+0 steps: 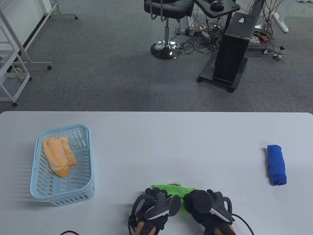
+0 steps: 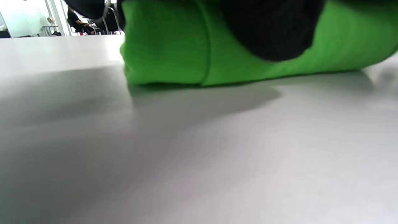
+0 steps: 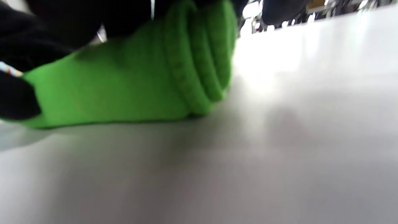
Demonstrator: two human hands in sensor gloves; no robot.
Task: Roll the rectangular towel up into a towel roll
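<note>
A green towel lies rolled up on the white table near its front edge. My left hand rests on the roll's left part and my right hand on its right part, side by side. In the left wrist view the roll lies on the table with a black gloved finger pressed on it. In the right wrist view the roll's layered end shows, with gloved fingers over its left part. The trackers hide most of both hands' fingers in the table view.
A light blue basket with an orange towel stands at the left. A rolled blue towel lies at the right. A black cable runs off the front edge by my right wrist.
</note>
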